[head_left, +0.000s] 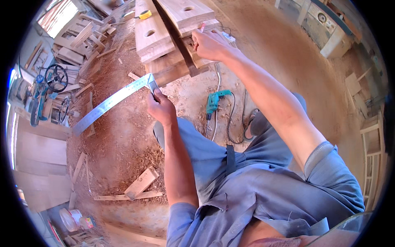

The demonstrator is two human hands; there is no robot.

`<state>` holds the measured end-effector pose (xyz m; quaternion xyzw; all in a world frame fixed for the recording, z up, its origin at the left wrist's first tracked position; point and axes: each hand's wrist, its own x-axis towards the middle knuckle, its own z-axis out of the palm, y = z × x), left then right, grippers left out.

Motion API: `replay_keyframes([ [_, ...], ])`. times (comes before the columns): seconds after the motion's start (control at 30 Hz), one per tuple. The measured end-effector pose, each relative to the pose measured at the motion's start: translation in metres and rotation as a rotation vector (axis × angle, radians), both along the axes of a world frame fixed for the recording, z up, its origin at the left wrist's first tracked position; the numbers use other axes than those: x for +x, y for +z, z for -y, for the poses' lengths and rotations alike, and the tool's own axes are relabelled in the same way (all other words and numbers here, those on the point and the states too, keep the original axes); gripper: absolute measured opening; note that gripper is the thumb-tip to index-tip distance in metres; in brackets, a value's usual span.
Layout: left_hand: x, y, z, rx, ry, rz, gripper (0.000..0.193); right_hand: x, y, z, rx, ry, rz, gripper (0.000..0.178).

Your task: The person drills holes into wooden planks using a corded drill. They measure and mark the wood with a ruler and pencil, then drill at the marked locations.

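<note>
My left hand (162, 108) is closed round the stock of a metal try square (117, 98), its long silver blade reaching out to the left over the floor. The square sits just in front of the near end of a stack of thick wooden boards (164, 68). My right hand (209, 45) pinches a red pencil (203, 27) over the right side of the stack, close to the wood. The pencil's tip is hidden by my fingers. Two upper boards with round holes (150, 33) lie there, a dark gap between them.
A yellow tape measure (145, 15) rests on the left board. On the floor between stack and legs lies a teal power drill (212, 103) with its cord. Wood offcuts (142, 183) and shavings cover the left floor. A machine with black handwheels (56, 78) stands at left.
</note>
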<state>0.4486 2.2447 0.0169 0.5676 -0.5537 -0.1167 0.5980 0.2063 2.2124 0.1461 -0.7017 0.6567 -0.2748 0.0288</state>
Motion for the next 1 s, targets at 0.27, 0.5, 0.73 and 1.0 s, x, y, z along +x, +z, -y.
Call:
replay_keyframes([
  [0.27, -0.014, 0.004, -0.044, 0.042, -0.206, 0.142, 0.037, -0.010, -0.026, -0.050, -0.310, 0.113, 0.118, 0.016],
  [0.5, -0.072, -0.014, -0.134, 0.342, -0.616, -0.278, 0.029, 0.032, -0.074, -0.180, -0.125, 0.013, 0.834, 0.034],
  [0.73, -0.099, 0.027, -0.134, 0.363, -0.764, 0.350, 0.016, -0.021, -0.101, -0.206, -0.239, -0.084, 1.166, 0.036],
  [1.0, -0.097, 0.075, -0.140, 0.175, -0.391, 0.980, 0.018, -0.028, -0.072, -0.207, -0.438, 0.014, 1.377, 0.059],
])
